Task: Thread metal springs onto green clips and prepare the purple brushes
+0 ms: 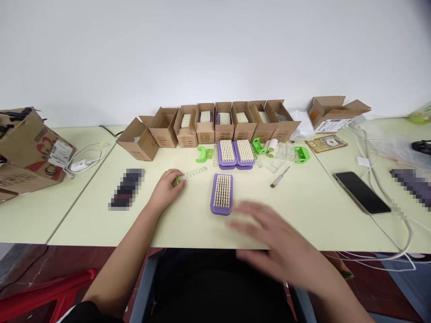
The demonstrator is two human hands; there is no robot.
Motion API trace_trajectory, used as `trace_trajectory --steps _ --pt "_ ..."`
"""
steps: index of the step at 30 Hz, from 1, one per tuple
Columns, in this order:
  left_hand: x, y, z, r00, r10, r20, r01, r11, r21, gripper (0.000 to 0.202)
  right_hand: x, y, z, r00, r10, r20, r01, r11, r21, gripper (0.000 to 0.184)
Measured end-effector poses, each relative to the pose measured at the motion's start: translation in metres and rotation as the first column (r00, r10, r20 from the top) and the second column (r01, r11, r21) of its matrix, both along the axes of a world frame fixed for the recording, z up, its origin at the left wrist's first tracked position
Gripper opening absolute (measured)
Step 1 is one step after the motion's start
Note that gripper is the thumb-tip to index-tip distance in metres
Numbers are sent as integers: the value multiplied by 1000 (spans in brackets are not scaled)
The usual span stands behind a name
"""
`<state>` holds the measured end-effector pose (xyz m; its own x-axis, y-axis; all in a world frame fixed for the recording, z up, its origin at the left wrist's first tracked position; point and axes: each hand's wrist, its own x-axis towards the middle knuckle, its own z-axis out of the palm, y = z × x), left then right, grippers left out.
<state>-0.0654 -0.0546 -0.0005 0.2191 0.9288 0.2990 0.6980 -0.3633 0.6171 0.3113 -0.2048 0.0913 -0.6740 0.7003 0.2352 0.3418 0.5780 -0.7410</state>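
My left hand (166,188) rests on the pale table (303,215), fingers closed around a small green part with a metal spring (195,172) sticking out to the right. A purple brush (222,194) with cream bristles lies bristles up just right of that hand. My right hand (272,237) hovers near the table's front edge, below and right of the brush; it is motion-blurred, fingers stretched out, holding nothing. Two more purple brushes (235,153) lie side by side farther back.
A row of open cardboard boxes (215,121) holding brushes lines the back. Green plastic handles (203,153) (301,154), white rollers (272,146), loose springs and a small screwdriver (279,178) lie nearby. A phone (362,192) and cables lie right; a carton (30,148) stands left.
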Motion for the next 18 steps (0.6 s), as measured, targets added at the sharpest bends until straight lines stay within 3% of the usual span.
trace_trajectory --steps 1,2,3,6,10,12,13,14,15,17,18 --pt "3 -1 2 997 2 76 -1 1000 -15 25 1 13 -8 976 -203 79 200 979 42 56" --pt "7 -2 4 988 -1 154 4 1000 -24 24 0 26 -16 927 -324 189 313 946 85 55" --pt "12 -4 9 972 -12 235 19 999 -26 23 -3 39 -25 892 -357 277 339 934 114 56" --pt "36 -13 31 886 -116 449 130 992 0 22 -29 64 -47 898 -297 324 285 955 83 63" --pt "80 -29 73 774 -300 558 345 938 26 22 -70 68 -56 973 -134 187 125 990 60 69" --pt "100 -35 86 743 -356 567 417 909 25 22 -68 66 -57 990 -102 92 100 995 30 60" --pt "109 -37 89 724 -365 585 441 897 13 21 -58 67 -58 985 -161 66 160 987 22 52" --pt "116 -40 88 708 -357 610 459 888 -13 21 -44 69 -59 960 -274 60 272 962 33 43" --pt "123 -42 84 693 -333 639 470 882 -49 21 -26 72 -62 894 -433 114 429 901 58 38" --pt "132 -45 67 656 -276 703 510 848 -142 24 16 79 -69 726 -668 163 660 743 110 45" --pt "135 -46 56 635 -241 734 537 820 -195 26 36 82 -73 582 -771 259 755 631 179 48"
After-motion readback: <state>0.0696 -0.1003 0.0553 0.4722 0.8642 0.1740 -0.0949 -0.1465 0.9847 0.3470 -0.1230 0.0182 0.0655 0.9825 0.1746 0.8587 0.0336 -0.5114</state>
